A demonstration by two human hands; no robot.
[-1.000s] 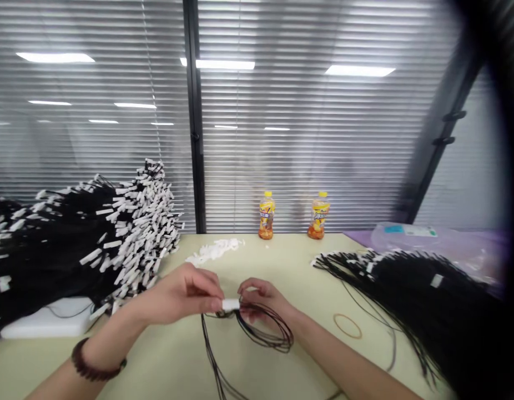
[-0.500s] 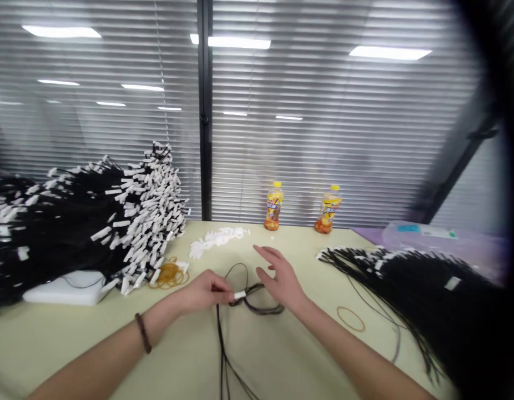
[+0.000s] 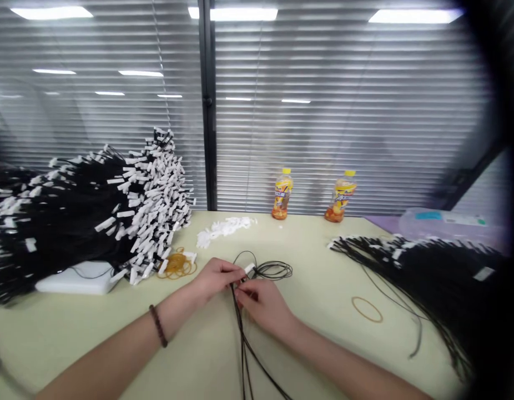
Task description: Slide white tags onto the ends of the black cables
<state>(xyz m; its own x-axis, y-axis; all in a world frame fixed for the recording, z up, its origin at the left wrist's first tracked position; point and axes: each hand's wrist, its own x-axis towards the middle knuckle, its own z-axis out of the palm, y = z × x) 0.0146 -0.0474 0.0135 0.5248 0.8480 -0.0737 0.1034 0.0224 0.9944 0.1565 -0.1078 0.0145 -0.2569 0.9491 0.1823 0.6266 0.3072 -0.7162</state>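
Black cords [image 3: 242,340] run from the table's front edge up to my two hands and end in a looped coil [image 3: 275,270] beyond them. My left hand [image 3: 222,276] pinches the cords just beside a white tag [image 3: 249,269]. Close against it, my right hand [image 3: 257,300] has its thumb and fingers closed on the cords below the tag. The fingertips nearly meet and hide part of the cords.
At left lie a heap of white-tagged black cords [image 3: 94,205], a white block [image 3: 80,279] and tan rubber bands [image 3: 177,264]. White pieces [image 3: 223,229] and two bottles [image 3: 282,194] are behind. More cords [image 3: 440,278] and one band [image 3: 367,309] lie right.
My right hand has moved from the open pose over the coil to the cords beside my left hand, and has closed. The coil now lies beyond both hands. The view has shifted slightly.
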